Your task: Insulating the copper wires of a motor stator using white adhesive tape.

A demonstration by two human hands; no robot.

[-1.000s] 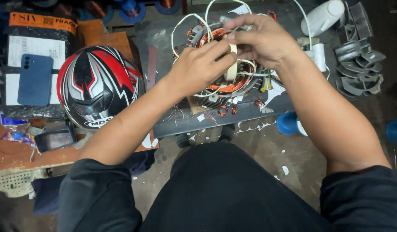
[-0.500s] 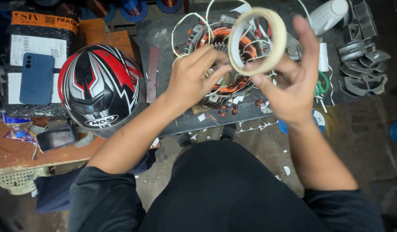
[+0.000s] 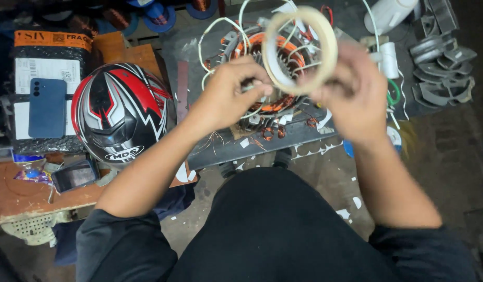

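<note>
A red and black helmet [image 3: 119, 112] sits at the counter's [image 3: 236, 149] left end beside a motor winding [image 3: 270, 78] with loose white wires. Above that winding both hands grip a tape roll [image 3: 300, 49]: the right hand [image 3: 356, 94] clamps its rim, the left hand [image 3: 226, 96] pinches its lower edge. If the tape end slips, it could stick back onto the roll or snag those wires.

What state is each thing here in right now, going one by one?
Tape roll: lifted, held by both hands.
Left hand: pinching the roll's lower edge.
Right hand: gripping the roll, blurred.
Wound coil core: lying on the board, wires loose.
Helmet: resting on the bench, visor shut.
Phone: lying back up.
</note>
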